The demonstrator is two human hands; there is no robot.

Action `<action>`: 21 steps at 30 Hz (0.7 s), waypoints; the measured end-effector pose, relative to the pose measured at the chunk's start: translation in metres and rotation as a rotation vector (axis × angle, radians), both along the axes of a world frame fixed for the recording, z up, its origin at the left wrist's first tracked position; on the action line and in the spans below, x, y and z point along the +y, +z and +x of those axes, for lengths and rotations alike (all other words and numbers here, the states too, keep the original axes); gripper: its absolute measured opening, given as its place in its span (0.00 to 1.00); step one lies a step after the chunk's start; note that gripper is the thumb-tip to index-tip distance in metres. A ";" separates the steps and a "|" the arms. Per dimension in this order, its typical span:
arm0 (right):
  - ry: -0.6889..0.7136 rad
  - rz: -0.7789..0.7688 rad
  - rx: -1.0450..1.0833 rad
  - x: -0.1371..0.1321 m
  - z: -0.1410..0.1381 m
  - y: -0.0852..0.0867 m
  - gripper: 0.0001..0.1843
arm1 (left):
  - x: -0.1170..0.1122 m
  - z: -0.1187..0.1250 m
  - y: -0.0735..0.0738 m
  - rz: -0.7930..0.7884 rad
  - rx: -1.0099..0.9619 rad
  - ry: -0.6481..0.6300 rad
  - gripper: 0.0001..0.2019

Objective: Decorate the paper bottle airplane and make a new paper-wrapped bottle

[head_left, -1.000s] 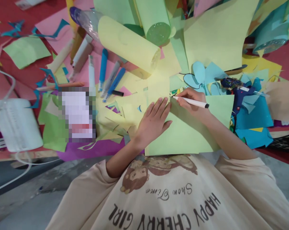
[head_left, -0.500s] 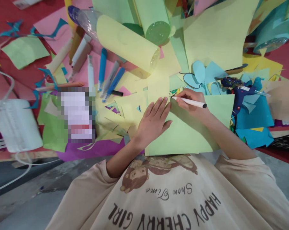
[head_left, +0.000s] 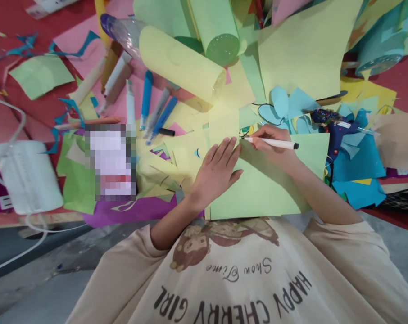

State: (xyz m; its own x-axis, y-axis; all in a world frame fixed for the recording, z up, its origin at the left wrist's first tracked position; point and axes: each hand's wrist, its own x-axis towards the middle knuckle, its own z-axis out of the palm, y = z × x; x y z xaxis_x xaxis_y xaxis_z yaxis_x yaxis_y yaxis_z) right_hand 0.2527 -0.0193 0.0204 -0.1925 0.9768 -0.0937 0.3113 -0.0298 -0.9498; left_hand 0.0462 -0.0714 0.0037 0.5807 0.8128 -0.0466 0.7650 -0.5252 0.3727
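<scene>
My right hand [head_left: 273, 141] is closed around a white marker [head_left: 282, 144] with a black end, its tip down at the upper edge of a light green sheet of paper [head_left: 265, 189]. Flat on the paper lies my left hand [head_left: 219, 168], fingers stretched out and holding nothing. Its fingertips rest over the lower end of a pale yellow paper strip [head_left: 224, 121], which reaches up to the right hand's pen tip. Small coloured paper bits show just beyond the tip. What the tip touches exactly is partly hidden by my fingers.
A yellow-wrapped bottle [head_left: 182, 63] and several markers [head_left: 161, 119] lie ahead on the left. To the right is a blue glue gun [head_left: 337, 135] among blue paper scraps [head_left: 361, 155]. A blurred phone [head_left: 111, 162] and a white power adapter [head_left: 28, 177] with cables sit at left.
The marker in my right hand has shifted slightly to the right, its rear end tilting a little. My left hand stays in place. The view has turned slightly.
</scene>
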 end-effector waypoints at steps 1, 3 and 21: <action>-0.033 -0.036 0.062 0.000 0.000 0.002 0.07 | 0.001 -0.001 -0.001 -0.008 -0.034 0.003 0.28; -0.086 -0.088 0.178 0.001 -0.001 0.008 0.09 | 0.005 -0.003 -0.003 -0.034 -0.149 0.005 0.26; -0.278 -0.558 0.571 -0.020 -0.001 0.034 0.16 | 0.053 -0.102 -0.011 0.255 -0.209 0.666 0.10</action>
State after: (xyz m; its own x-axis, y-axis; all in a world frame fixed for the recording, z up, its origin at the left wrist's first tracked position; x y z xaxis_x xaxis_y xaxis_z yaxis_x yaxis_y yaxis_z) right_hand 0.2512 -0.0396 0.0544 -0.1165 0.8351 -0.5376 -0.3000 -0.5456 -0.7825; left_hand -0.0556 -0.0189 -0.0073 -0.0633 0.9666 0.2483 0.8782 -0.0642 0.4739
